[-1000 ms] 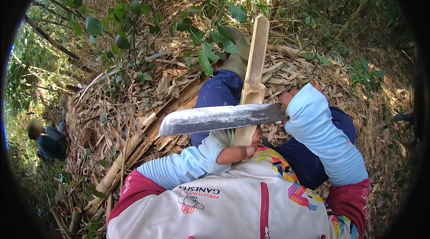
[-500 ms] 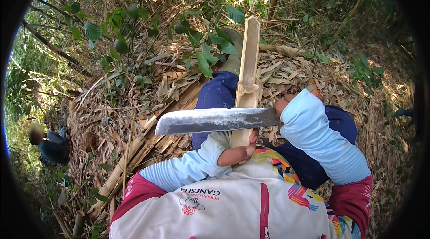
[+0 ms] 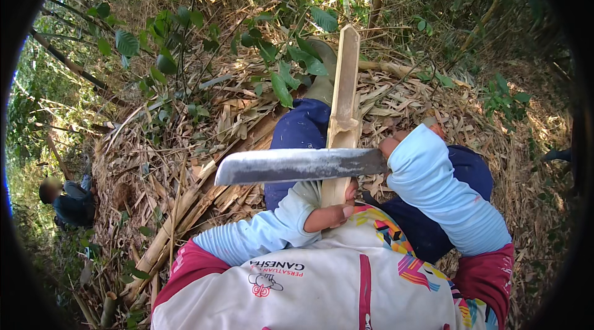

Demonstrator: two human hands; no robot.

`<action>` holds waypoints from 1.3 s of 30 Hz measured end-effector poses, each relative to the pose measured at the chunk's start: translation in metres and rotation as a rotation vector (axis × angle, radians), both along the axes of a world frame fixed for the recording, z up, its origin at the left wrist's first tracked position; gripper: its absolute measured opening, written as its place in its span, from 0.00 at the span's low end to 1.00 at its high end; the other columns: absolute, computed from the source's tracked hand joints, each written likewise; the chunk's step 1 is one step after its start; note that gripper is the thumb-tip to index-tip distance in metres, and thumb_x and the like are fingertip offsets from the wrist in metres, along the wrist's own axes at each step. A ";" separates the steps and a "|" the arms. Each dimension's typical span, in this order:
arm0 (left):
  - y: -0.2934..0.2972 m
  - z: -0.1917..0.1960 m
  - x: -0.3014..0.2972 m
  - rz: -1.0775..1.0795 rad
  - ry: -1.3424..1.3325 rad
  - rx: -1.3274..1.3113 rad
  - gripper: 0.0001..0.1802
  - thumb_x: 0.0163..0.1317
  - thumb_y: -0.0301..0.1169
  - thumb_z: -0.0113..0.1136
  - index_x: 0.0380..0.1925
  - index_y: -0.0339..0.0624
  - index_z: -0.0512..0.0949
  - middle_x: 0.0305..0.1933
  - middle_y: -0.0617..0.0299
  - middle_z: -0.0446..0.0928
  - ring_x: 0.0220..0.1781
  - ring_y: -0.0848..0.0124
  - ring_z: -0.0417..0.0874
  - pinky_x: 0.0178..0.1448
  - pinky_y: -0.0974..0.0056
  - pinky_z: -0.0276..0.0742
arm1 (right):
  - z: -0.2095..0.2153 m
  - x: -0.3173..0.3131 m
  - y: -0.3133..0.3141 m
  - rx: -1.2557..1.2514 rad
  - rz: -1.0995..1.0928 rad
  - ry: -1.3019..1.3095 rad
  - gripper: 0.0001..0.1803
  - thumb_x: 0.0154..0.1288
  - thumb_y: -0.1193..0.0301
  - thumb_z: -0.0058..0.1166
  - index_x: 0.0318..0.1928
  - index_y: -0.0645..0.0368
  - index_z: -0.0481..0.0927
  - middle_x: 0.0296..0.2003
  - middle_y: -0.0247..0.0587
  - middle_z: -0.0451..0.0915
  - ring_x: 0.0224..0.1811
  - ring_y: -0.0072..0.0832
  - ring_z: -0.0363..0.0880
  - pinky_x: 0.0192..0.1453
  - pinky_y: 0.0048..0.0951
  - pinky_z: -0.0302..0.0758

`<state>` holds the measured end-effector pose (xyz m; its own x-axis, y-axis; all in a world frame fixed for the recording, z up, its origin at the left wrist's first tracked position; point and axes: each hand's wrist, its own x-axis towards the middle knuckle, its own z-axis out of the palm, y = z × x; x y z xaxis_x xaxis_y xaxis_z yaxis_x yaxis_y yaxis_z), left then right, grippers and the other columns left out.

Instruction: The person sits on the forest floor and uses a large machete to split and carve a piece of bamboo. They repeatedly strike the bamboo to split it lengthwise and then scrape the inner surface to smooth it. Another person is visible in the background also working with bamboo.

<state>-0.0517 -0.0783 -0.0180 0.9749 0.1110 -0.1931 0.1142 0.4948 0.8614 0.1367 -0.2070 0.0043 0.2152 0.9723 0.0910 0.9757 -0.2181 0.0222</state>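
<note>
My left hand (image 3: 331,215) is closed around the near end of a split bamboo piece (image 3: 344,85). The bamboo points away from me, its hollow inner face up, with a node partway along. Across it lies the broad blade of a machete (image 3: 297,165), its tip to the left. My right hand (image 3: 391,144) is closed at the machete's right end, where the handle would be; the sleeve hides most of the fingers and the handle. Whether the blade touches the bamboo or hovers just over it, I cannot tell.
Dry bamboo leaves and chips (image 3: 408,101) cover the ground around my legs. Long split bamboo lengths (image 3: 179,218) lie to the left. Green leafy stems (image 3: 288,76) stand close ahead. Farther left, another person (image 3: 73,201) in dark clothing is low to the ground.
The bamboo and left hand have shifted very slightly. The machete stays almost in place. At the far left, the other person has moved, and a long pale stick now shows above them.
</note>
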 end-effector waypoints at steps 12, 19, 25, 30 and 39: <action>-0.004 0.005 0.004 0.060 0.010 -0.008 0.18 0.52 0.22 0.64 0.41 0.43 0.68 0.31 0.68 0.69 0.27 0.79 0.71 0.29 0.72 0.69 | 0.003 0.015 0.003 0.121 -0.024 -0.033 0.15 0.57 0.55 0.51 0.29 0.54 0.73 0.21 0.36 0.73 0.23 0.34 0.74 0.32 0.43 0.66; -0.005 0.002 0.001 0.121 0.020 0.059 0.30 0.51 0.21 0.62 0.54 0.42 0.62 0.36 0.66 0.70 0.39 0.76 0.71 0.45 0.70 0.69 | -0.014 0.015 0.005 0.170 -0.077 0.111 0.17 0.56 0.51 0.49 0.27 0.52 0.72 0.18 0.36 0.71 0.20 0.36 0.71 0.30 0.42 0.63; 0.004 0.000 0.003 0.037 -0.007 0.287 0.33 0.50 0.22 0.63 0.55 0.44 0.59 0.35 0.66 0.69 0.38 0.76 0.70 0.44 0.68 0.70 | -0.015 -0.006 0.006 -0.005 -0.081 0.121 0.09 0.49 0.68 0.60 0.31 0.55 0.75 0.21 0.41 0.76 0.26 0.39 0.79 0.29 0.40 0.67; -0.004 0.004 0.002 0.075 0.014 0.104 0.32 0.50 0.23 0.63 0.56 0.43 0.62 0.34 0.68 0.70 0.39 0.76 0.71 0.45 0.69 0.69 | 0.010 0.006 0.009 0.058 -0.129 0.112 0.10 0.46 0.67 0.60 0.31 0.50 0.78 0.22 0.39 0.76 0.30 0.38 0.79 0.35 0.46 0.67; 0.000 -0.001 -0.001 0.057 -0.096 0.117 0.38 0.50 0.18 0.63 0.59 0.47 0.55 0.39 0.65 0.68 0.39 0.77 0.72 0.45 0.69 0.71 | 0.019 0.015 0.004 0.296 -0.380 0.275 0.19 0.42 0.79 0.65 0.39 0.56 0.78 0.28 0.47 0.76 0.33 0.45 0.78 0.36 0.38 0.74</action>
